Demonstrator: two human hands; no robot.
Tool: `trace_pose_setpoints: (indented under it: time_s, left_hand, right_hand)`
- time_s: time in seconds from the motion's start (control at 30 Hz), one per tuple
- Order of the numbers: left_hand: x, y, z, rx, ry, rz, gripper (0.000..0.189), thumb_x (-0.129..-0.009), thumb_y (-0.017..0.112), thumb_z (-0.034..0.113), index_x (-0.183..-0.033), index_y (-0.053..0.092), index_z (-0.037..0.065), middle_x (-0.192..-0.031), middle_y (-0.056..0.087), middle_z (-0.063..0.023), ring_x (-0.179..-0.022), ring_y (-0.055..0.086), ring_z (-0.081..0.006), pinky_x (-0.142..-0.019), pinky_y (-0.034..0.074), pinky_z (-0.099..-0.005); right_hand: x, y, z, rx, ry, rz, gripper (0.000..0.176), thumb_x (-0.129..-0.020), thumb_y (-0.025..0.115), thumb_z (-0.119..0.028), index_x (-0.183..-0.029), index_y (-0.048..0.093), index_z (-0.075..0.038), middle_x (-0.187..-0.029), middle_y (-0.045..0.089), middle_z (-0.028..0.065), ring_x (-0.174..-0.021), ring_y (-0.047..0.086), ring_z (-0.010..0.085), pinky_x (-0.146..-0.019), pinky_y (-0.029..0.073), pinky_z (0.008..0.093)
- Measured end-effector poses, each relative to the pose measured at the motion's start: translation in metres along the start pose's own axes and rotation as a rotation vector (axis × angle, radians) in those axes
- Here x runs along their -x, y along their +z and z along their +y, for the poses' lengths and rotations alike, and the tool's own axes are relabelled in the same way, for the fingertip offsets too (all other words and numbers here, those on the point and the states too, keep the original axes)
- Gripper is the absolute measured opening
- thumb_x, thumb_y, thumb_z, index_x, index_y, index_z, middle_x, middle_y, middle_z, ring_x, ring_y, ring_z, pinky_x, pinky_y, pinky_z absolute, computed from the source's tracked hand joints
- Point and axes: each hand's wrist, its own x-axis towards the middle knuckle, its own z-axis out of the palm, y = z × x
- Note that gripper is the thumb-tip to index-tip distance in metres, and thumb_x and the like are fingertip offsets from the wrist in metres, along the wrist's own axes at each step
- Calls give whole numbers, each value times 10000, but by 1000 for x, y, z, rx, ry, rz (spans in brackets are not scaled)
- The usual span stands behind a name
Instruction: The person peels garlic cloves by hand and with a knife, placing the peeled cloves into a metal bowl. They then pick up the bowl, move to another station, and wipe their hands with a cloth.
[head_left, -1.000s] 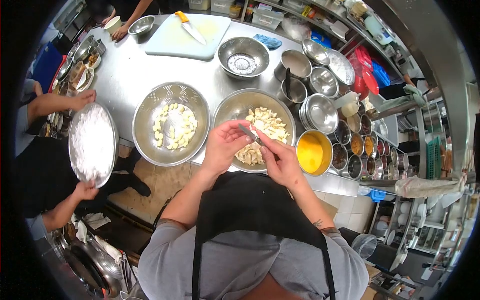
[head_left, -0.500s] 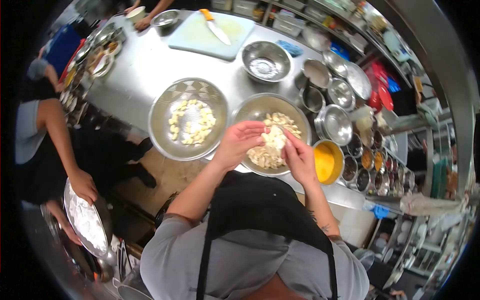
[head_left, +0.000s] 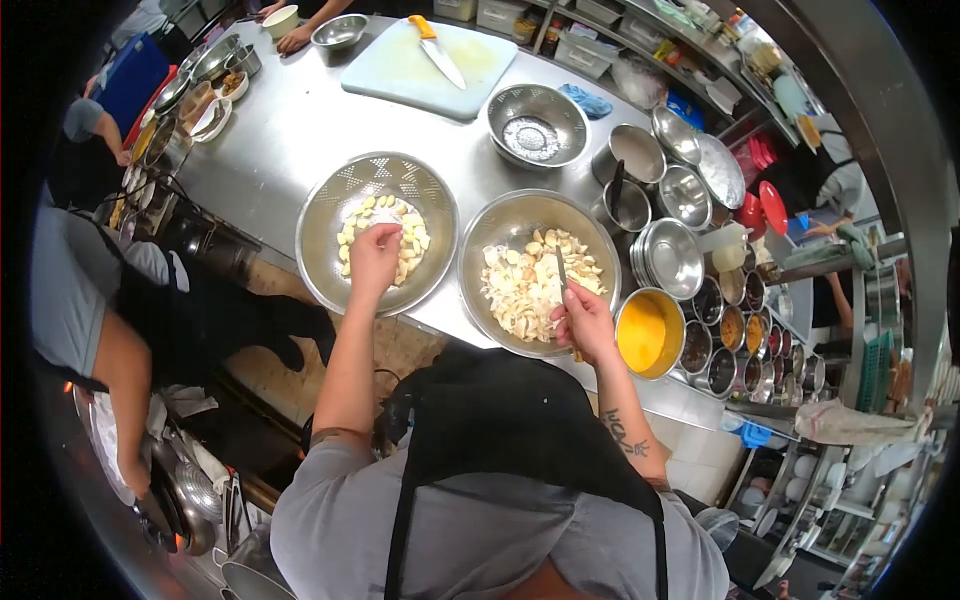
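Note:
My left hand (head_left: 374,262) is over the left steel colander (head_left: 325,225), its fingers pinched together above the peeled garlic cloves (head_left: 413,240); whatever they hold is too small to make out. In my right hand (head_left: 583,322) is a small knife (head_left: 561,266), its blade pointing up and away from me. That hand is at the near right side of the right steel bowl (head_left: 485,222), which holds unpeeled-looking cloves and loose skins (head_left: 520,290).
A cutting board (head_left: 375,70) with a large knife (head_left: 443,62) lies beyond the bowls. An empty-looking colander (head_left: 538,125) stands behind. A pot of yellow liquid (head_left: 650,333) is close on the right. At left is a co-worker's arm (head_left: 125,390).
My left hand has moved left from the right bowl to the left colander. My right hand has moved slightly down, and its knife now shows. The co-worker's white-filled pan has moved down.

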Motion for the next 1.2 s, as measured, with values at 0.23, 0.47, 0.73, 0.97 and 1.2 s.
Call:
trace_pose_setpoints:
  time_s: [0.23,0.47,0.73,0.97,1.2]
  left_hand:
    - [26,58,86,91,123,-363,205,-811,677,111,-999,690,30,-746,679,-85,-672,626,-145,-636,495,-275]
    - [-3,160,61,-233,604,-470,381,-769,522,-6,-1117,665,61,-1016,669,-193,-983,618,-387,-870,502,-408]
    - [-11,181,47,-759,369,-806,246,-795,598,65,-1027,660,14,-1058,649,-212,-990,629,-363,-864,507,-432]
    - [-12,164,54,-382,345,-700,213,-808,642,178,-911,631,-9,-871,654,-244,-893,643,-381,-798,504,-442]
    - [-5,155,61,-247,400,-624,169,-795,654,122,-885,621,-17,-852,651,-238,-855,636,-394,-756,497,-445]
  right_hand:
    - [-11,-3,25,-202,-44,33,397,-1021,425,-176,-1395,412,-44,-736,611,88,-470,521,143,-431,452,273]
    - [-4,-1,25,-253,-115,137,310,-1020,422,-169,-1303,385,-48,-723,609,124,-465,529,162,-418,446,284]
    - [-1,4,28,-286,-157,206,156,-1006,442,-157,-1121,384,-70,-708,605,130,-450,519,169,-396,422,295]
    - [0,7,29,-291,-146,196,182,-1001,461,-169,-1138,392,-71,-706,605,128,-446,511,166,-389,409,290]
    - [-3,7,28,-277,-146,167,178,-1005,458,-173,-1135,407,-62,-707,607,124,-456,515,164,-398,418,283]
